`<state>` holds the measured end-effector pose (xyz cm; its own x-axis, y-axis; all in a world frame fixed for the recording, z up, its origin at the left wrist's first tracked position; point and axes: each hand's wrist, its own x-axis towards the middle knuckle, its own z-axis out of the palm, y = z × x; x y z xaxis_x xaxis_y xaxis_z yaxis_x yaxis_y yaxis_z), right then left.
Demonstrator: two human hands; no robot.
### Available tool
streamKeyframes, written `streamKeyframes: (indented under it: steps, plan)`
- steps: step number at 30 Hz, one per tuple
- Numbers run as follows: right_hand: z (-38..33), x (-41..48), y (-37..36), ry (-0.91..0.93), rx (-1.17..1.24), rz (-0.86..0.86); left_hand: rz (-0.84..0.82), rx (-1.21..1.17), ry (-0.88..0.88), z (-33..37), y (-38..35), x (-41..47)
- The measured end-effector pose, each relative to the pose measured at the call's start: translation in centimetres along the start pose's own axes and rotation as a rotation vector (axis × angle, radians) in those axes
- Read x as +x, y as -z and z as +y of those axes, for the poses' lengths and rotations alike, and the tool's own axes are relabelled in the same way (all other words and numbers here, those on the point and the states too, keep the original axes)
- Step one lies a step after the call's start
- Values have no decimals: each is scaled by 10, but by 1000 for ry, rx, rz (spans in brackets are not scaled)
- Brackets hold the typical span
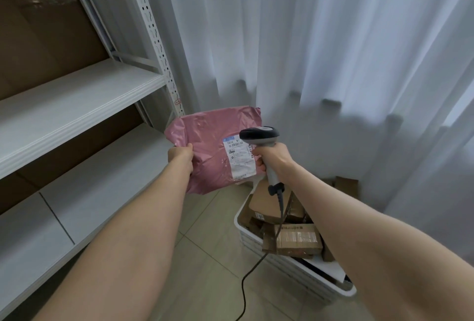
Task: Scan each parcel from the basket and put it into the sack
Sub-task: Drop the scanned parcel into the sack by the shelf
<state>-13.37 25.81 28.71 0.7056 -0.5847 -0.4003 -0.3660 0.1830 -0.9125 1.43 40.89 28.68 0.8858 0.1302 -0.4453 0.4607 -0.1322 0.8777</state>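
Risk sits mostly at the label [239, 159]. The left hand [180, 158] pinches the pink parcel [205, 146] by its left edge and holds it up in front of the curtain [333, 51], above the floor and up-left of the basket [307, 278]. The right hand [272, 159] is clenched round the handle of the scanner [259, 136], whose head overlaps the label's upper right corner.

That closeness could spoil the read, since part of the print is covered, and the glossy, wrinkled film may throw glare or crease the barcode. With only 1 hand on 1 edge, the soft parcel could also sag or slip from the pinch.

The cable [250, 277] hangs from the handle across the cardboard boxes [297, 238] in the basket and down to the tiles; a quick swing of the arm might snag it on a box corner. The sack is not in view, so the drop will need a turn away from the shelving [77, 95].
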Motion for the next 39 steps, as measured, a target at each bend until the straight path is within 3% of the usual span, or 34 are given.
streamKeyframes:
  steps: [11, 39]
  plan:
    - [-18, -21, 6, -6, -176, -30, 34, 16, -5, 10, 15, 4]
    - [-40, -33, -15, 8, -139, -95, 46, 52, 10, 25, 38, 0]
